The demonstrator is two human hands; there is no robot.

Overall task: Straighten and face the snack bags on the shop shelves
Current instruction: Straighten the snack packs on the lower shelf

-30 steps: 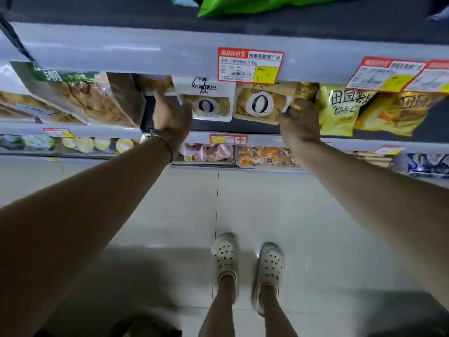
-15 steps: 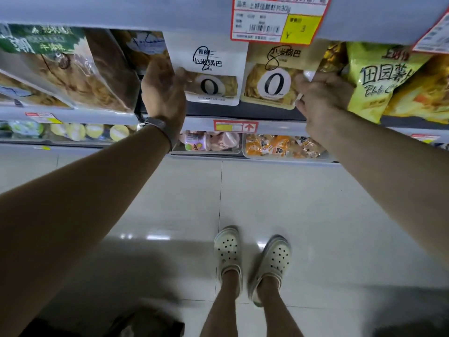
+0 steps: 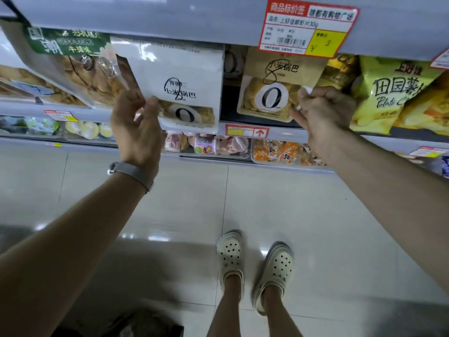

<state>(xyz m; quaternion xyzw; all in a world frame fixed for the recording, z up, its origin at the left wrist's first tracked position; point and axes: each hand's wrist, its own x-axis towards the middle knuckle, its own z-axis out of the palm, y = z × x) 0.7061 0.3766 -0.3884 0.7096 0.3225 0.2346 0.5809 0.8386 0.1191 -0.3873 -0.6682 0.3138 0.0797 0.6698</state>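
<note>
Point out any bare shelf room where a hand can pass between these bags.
One dark gap lies open between the white bag in the left hand and the tan bag pinched by the right hand. The green-labelled bag crowds the white bag's left; the yellow chip bag crowds the tan bag's right.

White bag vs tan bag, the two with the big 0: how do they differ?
The white bag hangs lower, overlapping the shelf lip; the tan bag sits above it. The left hand pinches the white bag's edge; the right hand holds the tan bag's. Both face forward with the same 0 logo.
</note>
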